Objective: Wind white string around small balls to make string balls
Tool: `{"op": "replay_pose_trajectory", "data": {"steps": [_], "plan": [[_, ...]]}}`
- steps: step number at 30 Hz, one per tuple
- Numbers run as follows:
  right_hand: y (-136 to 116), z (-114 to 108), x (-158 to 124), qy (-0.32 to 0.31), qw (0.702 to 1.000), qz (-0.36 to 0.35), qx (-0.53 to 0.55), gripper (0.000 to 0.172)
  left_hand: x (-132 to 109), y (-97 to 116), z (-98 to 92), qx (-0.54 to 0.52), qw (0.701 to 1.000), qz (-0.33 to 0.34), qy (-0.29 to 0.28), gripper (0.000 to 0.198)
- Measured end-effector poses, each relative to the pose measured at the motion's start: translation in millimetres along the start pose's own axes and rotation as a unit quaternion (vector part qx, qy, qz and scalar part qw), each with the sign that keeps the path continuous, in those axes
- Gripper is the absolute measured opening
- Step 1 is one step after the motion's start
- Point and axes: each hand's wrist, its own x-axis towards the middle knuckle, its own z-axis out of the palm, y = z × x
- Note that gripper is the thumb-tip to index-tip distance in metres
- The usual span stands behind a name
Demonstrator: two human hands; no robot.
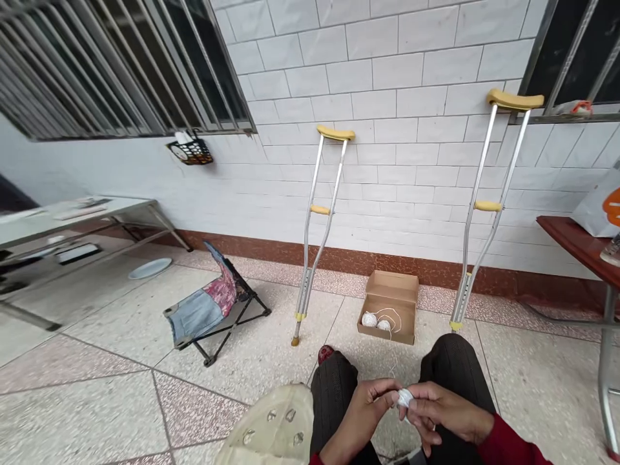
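A small bundle of white yarn is pinched between my two hands above my lap. My left hand grips its left side between thumb and fingers. On its right side, my right hand holds it with thumb and index finger, the other fingers curled below. A thin white strand runs up from the bundle toward an open cardboard box on the floor. Inside that box lie two white yarn balls, the left one and the right one, with loose strand looping beside them.
Two crutches, left and right, lean on the tiled wall. A folding chair stands at the left, a pale plastic stool beside my leg. A red table is at right, a low table far left.
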Motion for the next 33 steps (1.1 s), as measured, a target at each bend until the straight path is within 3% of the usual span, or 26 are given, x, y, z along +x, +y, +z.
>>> {"op": "replay_pose_trajectory", "data": {"steps": [4,11,19,26,33], "plan": [[1.2,0.8,-1.4,0.036,0.999,0.017,0.005,0.037,-2.7,0.0,2.5,-0.019,0.999,-0.019,0.03,0.036],[3.2,-6.8,0.9,0.147,0.988,-0.013,0.054,0.038,2.7,-11.3,3.7,0.002,0.995,-0.057,0.078,0.037],[-12.4,-4.5,0.8,0.237,0.967,-0.07,0.065,0.034,14.6,-1.1,6.5,-0.007,0.993,-0.03,0.11,0.033],[-33.5,-9.6,-6.3,0.258,0.961,-0.099,0.014,0.03,22.1,11.5,8.7,0.022,0.991,-0.011,0.131,0.031],[-33.8,-8.3,-9.5,0.255,0.955,-0.153,-0.015,0.022,28.2,9.0,8.3,0.023,0.992,0.017,0.125,0.027]]}}
